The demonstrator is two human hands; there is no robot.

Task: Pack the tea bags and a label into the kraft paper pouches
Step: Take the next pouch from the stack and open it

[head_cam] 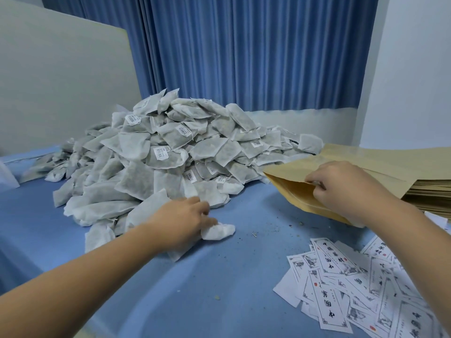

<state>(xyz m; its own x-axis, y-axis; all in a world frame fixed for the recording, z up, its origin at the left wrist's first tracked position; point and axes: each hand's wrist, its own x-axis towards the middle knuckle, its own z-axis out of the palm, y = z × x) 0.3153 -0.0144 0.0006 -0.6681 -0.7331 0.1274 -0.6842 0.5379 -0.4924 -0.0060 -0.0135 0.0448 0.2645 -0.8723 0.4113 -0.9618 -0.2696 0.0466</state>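
A big heap of white tea bags (168, 152) covers the middle of the blue table (219, 276). My left hand (185, 220) lies at the heap's near edge and grips a tea bag (218, 231) against the table. To the right, my right hand (341, 189) pinches the upper lip of a kraft paper pouch (292, 189) and holds its mouth open toward the heap. White printed labels (353, 284) lie scattered at the front right.
A stack of flat kraft pouches (429, 191) sits at the right edge behind my right hand. A grey board (61, 89) leans at the back left, with blue curtains (244, 52) behind. Tea crumbs dot the table between the heap and the labels.
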